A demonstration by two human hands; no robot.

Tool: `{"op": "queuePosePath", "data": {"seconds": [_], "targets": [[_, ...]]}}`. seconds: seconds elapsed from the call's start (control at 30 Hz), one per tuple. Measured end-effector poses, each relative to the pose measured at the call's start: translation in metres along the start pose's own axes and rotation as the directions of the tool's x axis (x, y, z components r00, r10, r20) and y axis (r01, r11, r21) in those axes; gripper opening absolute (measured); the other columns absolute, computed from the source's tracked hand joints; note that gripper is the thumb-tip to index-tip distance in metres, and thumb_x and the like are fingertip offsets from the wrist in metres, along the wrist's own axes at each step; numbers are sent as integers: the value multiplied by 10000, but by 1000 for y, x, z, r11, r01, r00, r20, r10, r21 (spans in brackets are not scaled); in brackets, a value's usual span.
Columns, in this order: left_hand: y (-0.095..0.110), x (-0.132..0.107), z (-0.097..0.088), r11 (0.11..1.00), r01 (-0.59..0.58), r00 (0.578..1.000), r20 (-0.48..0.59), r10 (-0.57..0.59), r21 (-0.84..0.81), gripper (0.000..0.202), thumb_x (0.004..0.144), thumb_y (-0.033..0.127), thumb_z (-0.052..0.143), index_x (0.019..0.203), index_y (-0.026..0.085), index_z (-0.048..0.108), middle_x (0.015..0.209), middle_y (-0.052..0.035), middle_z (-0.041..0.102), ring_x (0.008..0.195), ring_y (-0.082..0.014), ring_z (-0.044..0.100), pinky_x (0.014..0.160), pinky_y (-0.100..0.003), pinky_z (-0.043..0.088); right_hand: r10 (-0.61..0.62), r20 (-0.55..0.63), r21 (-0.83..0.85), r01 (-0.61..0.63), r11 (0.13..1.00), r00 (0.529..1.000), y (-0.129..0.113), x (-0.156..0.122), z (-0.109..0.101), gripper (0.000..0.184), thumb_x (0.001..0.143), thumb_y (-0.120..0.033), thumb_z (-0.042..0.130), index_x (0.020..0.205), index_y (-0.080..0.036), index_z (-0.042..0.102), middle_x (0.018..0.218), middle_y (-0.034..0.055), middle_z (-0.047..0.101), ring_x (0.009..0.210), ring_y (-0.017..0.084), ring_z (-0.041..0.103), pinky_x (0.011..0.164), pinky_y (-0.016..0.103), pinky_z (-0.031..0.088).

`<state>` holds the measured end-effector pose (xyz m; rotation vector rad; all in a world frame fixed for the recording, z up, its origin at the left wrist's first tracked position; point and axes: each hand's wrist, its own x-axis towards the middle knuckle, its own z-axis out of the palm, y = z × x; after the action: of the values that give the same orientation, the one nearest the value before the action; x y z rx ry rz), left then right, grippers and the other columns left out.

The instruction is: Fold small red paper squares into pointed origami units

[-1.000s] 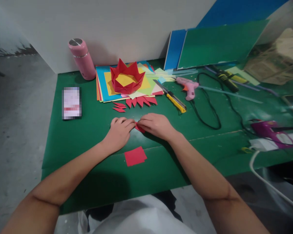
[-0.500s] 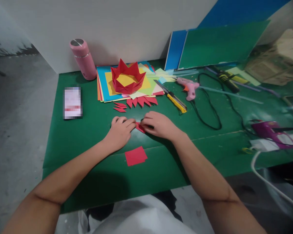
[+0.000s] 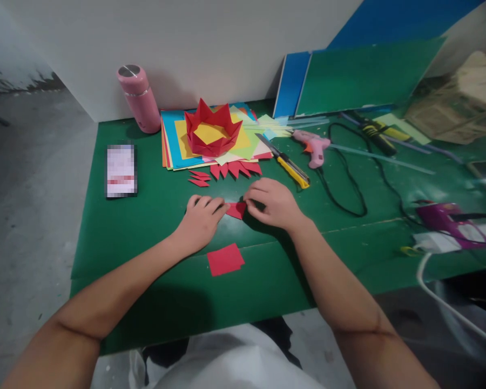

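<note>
A small folded piece of red paper (image 3: 236, 210) lies on the green table between my two hands. The fingertips of my left hand (image 3: 202, 220) press its left end down. My right hand (image 3: 272, 204) pinches its right edge between thumb and fingers. Closer to me rests a small stack of red paper squares (image 3: 225, 260). Beyond my hands lie several folded red paper points (image 3: 235, 170) and a few slimmer red pieces (image 3: 200, 178). A red folded paper ring with pointed tips (image 3: 213, 132) sits on a pile of coloured paper sheets (image 3: 170, 141).
A pink bottle (image 3: 140, 100) stands at the back left, with a phone (image 3: 121, 170), its screen blurred, in front of it. Right of the paper lie a yellow utility knife (image 3: 293, 171), a pink glue gun (image 3: 314, 147) with a black cord, and a purple box (image 3: 443, 219).
My right hand has shifted slightly up and to the right along the paper, so more of the red piece shows. My left hand has barely moved.
</note>
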<state>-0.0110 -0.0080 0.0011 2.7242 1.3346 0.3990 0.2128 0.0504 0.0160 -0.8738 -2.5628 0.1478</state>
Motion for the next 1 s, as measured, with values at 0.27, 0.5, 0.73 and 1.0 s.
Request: {"op": "queuePosePath", "data": {"seconds": [0.27, 0.5, 0.73, 1.0], "targets": [[2, 0, 4, 997, 66, 993, -92, -69, -43, 359, 876, 112, 404, 1175, 122, 603, 1078, -132, 628, 964, -250, 530, 860, -396, 372, -59, 113, 196, 36, 980, 992, -3, 5, 14, 305, 874, -422, 605, 1054, -185, 672, 1009, 100, 673, 915, 219, 595, 805, 351, 468], [-6, 3, -7, 941, 113, 989, -56, -138, -318, 369, 804, 31, 380, 1035, 185, 622, 910, -24, 689, 881, -178, 584, 884, -370, 360, -107, 83, 227, 86, 970, 991, 2, 4, 11, 221, 949, -295, 507, 994, -236, 715, 1053, 67, 701, 941, 187, 628, 809, 335, 459], [-7, 3, -5, 975, 45, 998, -25, -51, -217, 393, 835, 60, 403, 1079, 225, 663, 1134, -44, 674, 1020, -225, 534, 907, -427, 325, -117, 93, 208, 96, 973, 989, 5, 3, 11, 221, 950, -272, 505, 985, -241, 721, 1077, 59, 700, 945, 189, 620, 829, 354, 447], [-12, 4, -6, 965, 9, 1000, 25, -3, -262, 376, 866, 68, 396, 1114, 208, 641, 1253, -35, 645, 1153, -227, 499, 966, -452, 295, -77, 123, 243, 45, 969, 989, 2, 3, 9, 170, 913, -323, 575, 967, -236, 711, 1086, 55, 687, 965, 192, 607, 857, 359, 431]]}}
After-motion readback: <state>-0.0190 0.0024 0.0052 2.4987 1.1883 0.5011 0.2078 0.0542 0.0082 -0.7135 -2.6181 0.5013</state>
